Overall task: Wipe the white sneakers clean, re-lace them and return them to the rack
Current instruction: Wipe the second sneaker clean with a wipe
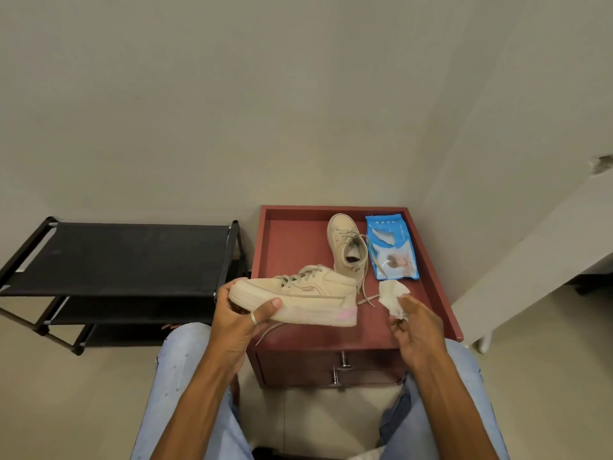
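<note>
Black shoe rack (126, 257) on the far left has nothing on its top shelf, so both shoes are out. Left hand (238, 323) grips one sneaker (298, 297) by the toe, thumb on the sole edge, side turned up, I'd guess to get at it for wiping. The other sneaker (346, 244) sits on the red cabinet (331, 210), laces trailing, beside the wipes pack (393, 250). Right hand (418, 330) pinches a crumpled wipe (393, 295) just off the heel.
</note>
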`<state>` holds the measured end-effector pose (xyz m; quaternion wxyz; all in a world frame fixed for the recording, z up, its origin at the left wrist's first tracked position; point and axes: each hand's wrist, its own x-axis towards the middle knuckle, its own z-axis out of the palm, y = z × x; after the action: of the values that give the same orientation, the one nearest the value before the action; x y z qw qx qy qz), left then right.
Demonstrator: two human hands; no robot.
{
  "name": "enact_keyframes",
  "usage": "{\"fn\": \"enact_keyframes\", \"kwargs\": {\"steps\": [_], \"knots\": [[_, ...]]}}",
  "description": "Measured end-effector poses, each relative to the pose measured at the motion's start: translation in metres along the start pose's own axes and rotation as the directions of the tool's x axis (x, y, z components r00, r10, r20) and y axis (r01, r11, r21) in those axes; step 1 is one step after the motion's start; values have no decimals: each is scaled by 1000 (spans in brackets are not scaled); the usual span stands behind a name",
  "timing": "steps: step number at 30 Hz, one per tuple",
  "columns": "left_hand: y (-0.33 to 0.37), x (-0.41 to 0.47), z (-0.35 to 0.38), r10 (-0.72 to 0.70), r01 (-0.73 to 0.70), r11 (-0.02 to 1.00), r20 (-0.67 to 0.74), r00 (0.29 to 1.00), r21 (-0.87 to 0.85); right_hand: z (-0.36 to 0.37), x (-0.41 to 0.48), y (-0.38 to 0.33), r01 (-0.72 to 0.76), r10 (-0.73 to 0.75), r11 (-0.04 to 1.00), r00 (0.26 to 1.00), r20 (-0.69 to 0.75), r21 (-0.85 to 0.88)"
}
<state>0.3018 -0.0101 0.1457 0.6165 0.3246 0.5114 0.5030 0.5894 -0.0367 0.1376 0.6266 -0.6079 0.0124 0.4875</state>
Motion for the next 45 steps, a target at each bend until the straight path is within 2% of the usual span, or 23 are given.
{"fn": "enact_keyframes", "kwargs": {"steps": [2, 4, 7, 9, 11, 14, 17, 19, 20, 25, 27, 29, 31, 32, 35, 37, 39, 43, 45], "knots": [[0, -5, 3, 78, -79, 988, 9, 997, 131, 1, -1, -1, 32, -32, 999, 999, -4, -9], [-2, -8, 6, 113, -116, 977, 30, 993, 181, 5, -5, 0, 86, -86, 996, 996, 25, -24], [-7, -6, 8, 111, -123, 971, 66, 992, 205, 15, -17, 4, 222, -210, 958, 974, 82, -181], [-10, -5, 7, 106, -124, 967, 94, 990, 221, 23, -30, 10, 389, -351, 850, 921, 168, -356], [-12, -5, 4, 101, -131, 962, 135, 986, 240, 34, -48, 18, 557, -457, 716, 830, 321, -421], [-13, -7, -1, 111, -177, 931, 215, 970, 318, 53, -73, 42, 708, -472, 560, 699, 536, -430], [-15, -11, -5, 125, -241, 891, 302, 945, 384, 68, -96, 69, 800, -472, 410, 597, 649, -437], [-16, -11, -8, 123, -248, 878, 308, 943, 410, 73, -106, 79, 865, -510, 241, 499, 701, -440], [-16, -11, -9, 120, -242, 877, 299, 947, 416, 74, -109, 80, 871, -511, 186, 480, 713, -454], [-15, -10, -12, 121, -243, 871, 293, 948, 427, 69, -99, 75, 841, -435, 27, 497, 751, -541], [-14, -11, -10, 108, -242, 871, 313, 944, 427, 77, -96, 74, 827, -452, -40, 485, 749, -560], [-15, -11, -11, 108, -242, 871, 315, 943, 428, 90, -100, 74, 802, -500, -29, 506, 703, -597], [-16, -9, -13, 104, -236, 867, 304, 947, 440, 102, -106, 76, 759, -504, 33, 574, 645, -650], [-17, -8, -14, 100, -235, 863, 305, 947, 448, 105, -110, 77, 758, -507, 64, 585, 633, -649], [-20, -3, -17, 102, -251, 854, 326, 940, 456, 102, -124, 81, 839, -545, 95, 494, 677, -536], [-21, -3, -17, 115, -265, 852, 333, 936, 451, 89, -123, 84, 868, -547, 126, 465, 696, -481], [-19, -6, -14, 125, -271, 855, 331, 935, 442, 76, -114, 85, 852, -535, 135, 493, 686, -507], [-14, -8, -12, 110, -254, 865, 330, 938, 433, 87, -107, 81, 787, -525, 63, 549, 651, -613], [-14, -8, -12, 109, -255, 860, 329, 938, 442, 104, -111, 80, 769, -525, 101, 580, 623, -631]]}}
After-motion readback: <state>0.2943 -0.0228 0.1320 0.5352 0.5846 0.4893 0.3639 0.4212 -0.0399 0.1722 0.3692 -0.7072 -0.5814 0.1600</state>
